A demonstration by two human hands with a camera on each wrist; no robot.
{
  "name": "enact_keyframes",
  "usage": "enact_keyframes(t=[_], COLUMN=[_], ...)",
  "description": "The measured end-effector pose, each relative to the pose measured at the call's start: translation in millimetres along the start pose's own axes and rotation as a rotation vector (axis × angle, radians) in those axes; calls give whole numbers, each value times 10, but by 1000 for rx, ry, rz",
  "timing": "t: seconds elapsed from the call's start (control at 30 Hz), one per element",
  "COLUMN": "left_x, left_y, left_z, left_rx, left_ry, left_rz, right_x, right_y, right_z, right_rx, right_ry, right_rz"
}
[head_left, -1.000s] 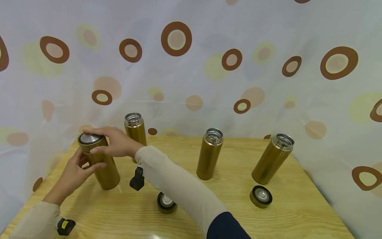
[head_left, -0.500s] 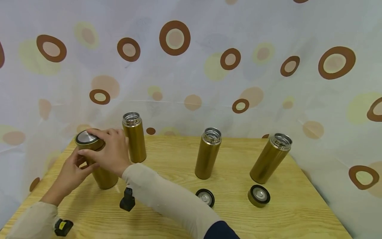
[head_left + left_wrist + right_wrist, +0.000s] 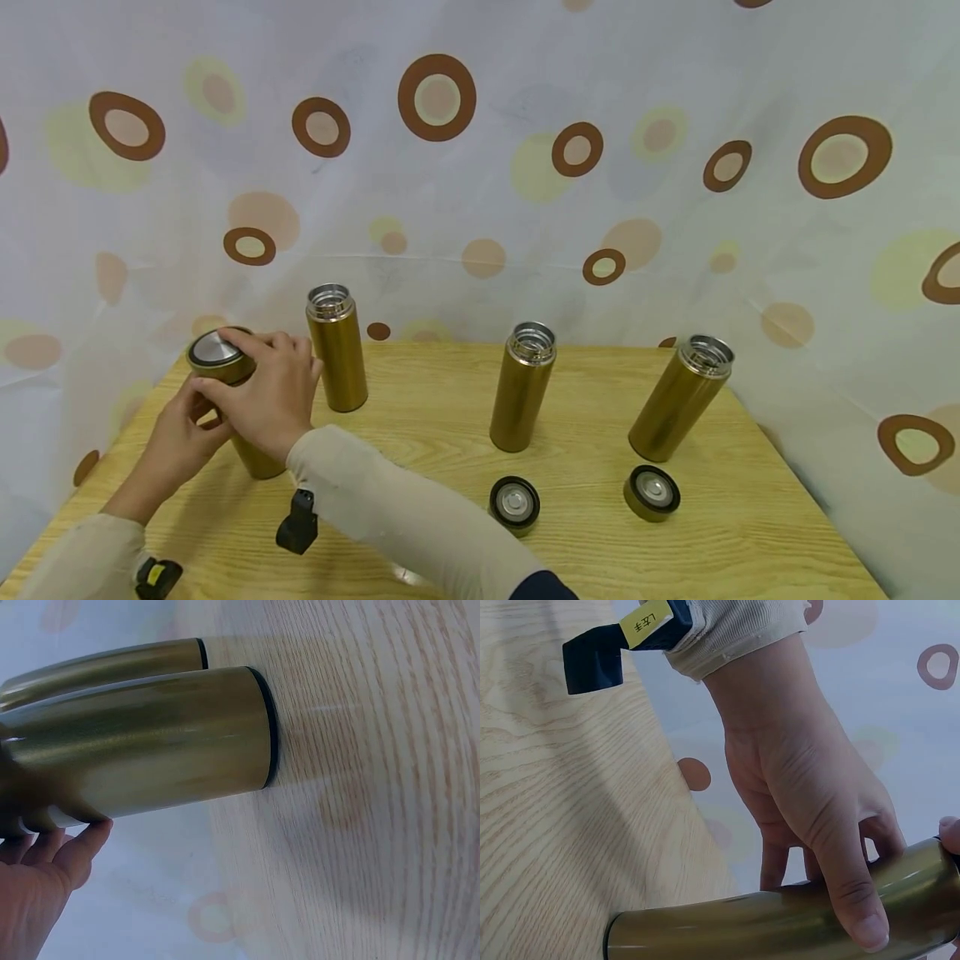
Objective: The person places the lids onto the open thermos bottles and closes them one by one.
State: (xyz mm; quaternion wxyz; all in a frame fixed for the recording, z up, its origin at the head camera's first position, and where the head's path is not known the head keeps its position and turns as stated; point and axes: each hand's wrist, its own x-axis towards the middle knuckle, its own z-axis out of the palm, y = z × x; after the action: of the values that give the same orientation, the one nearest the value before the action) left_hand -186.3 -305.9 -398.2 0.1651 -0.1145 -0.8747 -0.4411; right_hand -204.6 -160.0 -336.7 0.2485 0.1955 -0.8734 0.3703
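Flask (image 3: 258,458) partly hidden behind left grip (image 3: 177,437) around it and right grip (image 3: 272,396) on its lid (image 3: 216,350)

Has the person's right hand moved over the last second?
Yes: the right hand has swung downward in the head view, judged against the leftmost open gold cylindrical metal bottle, whose base is now uncovered.

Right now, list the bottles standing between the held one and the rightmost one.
Two, both open, in the head view: the rear bottle beside the right hand, and the middle bottle.
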Motion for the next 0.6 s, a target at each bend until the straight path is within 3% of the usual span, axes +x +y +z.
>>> enact_keyframes(t=[0.33,0.6], left_x=[1,-10], left_y=[7,20], left_z=[-11,-29], left_rx=[-1,-1], left_ry=[-19,-40], left_rz=[-12,-22], right_x=[7,16], right_y=[-3,11], right_z=[-6,-25], right_rx=[10,-34], right_ry=[-22,-66], right_rz=[9,-30])
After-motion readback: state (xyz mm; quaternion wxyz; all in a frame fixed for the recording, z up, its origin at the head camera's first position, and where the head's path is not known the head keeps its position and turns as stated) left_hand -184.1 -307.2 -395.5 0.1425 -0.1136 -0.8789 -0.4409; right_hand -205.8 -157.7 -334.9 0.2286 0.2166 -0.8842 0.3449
